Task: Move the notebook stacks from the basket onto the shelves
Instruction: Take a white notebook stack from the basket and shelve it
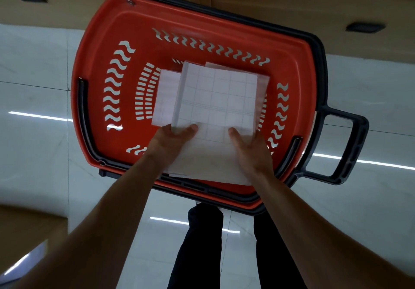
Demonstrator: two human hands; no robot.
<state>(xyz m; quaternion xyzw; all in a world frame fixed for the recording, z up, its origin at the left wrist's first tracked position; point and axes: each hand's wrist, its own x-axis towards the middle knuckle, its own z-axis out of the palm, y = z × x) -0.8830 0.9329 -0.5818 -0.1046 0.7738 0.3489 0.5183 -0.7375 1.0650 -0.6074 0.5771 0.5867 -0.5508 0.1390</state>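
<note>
A: Where is the notebook stack (215, 102) now?
B: Over the middle of the basket (94, 64), long axis pointing away from the person. The left hand (171, 141) and the right hand (251, 149) both grip its near end, thumbs on top. Below lie other notebooks (164, 95).

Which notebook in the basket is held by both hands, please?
The grid-patterned notebook on top, gripped at its near edge by the left hand and right hand; the plainer notebooks peek out beneath it.
</note>
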